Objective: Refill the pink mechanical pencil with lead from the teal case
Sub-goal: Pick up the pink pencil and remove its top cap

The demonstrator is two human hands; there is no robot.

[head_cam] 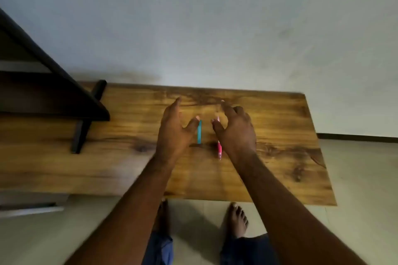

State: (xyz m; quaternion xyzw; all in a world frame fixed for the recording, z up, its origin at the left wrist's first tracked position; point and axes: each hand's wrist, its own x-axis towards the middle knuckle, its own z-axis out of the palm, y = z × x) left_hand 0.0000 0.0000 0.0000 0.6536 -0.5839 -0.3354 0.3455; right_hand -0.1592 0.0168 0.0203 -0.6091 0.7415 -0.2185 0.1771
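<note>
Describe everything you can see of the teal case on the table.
The teal case is a slim, flat stick, plastic by its look, lying on the wooden table, pointing away from the person. It lies beside the pink pencil, apart from it. The left hand hovers close, thumb near its far end; contact is unclear. Whether it is open cannot be told.
</note>
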